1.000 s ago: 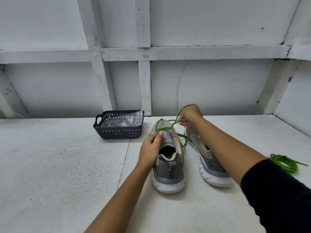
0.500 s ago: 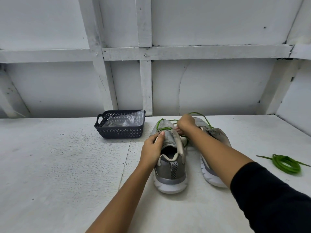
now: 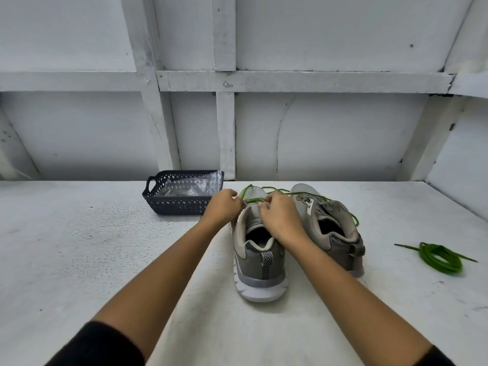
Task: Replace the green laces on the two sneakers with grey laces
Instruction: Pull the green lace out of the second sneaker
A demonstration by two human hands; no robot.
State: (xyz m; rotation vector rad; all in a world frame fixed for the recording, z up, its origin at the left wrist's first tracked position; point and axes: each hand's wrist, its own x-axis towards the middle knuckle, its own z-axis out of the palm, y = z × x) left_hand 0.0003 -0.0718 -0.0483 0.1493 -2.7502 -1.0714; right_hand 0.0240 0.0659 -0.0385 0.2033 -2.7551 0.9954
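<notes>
Two grey sneakers stand heel towards me on the white table. The left sneaker [image 3: 257,260] still carries a green lace [image 3: 254,199] near its toe. My left hand [image 3: 223,207] pinches that lace at the shoe's left side. My right hand [image 3: 280,215] pinches it on the right, over the tongue. The lace's loose end trails across the right sneaker [image 3: 330,223], which has no lace threaded through it. A coiled green lace [image 3: 439,257] lies on the table to the right.
A dark perforated basket [image 3: 182,203] holding a clear plastic bag [image 3: 192,184] sits behind and left of the shoes. The white panelled wall [image 3: 330,133] rises just behind the table, and a slanted wall closes the right side.
My right hand dropped from raised above the shoes to the left sneaker's toe. My left hand slid forward from the tongue to the lace. The right sneaker has turned upright.
</notes>
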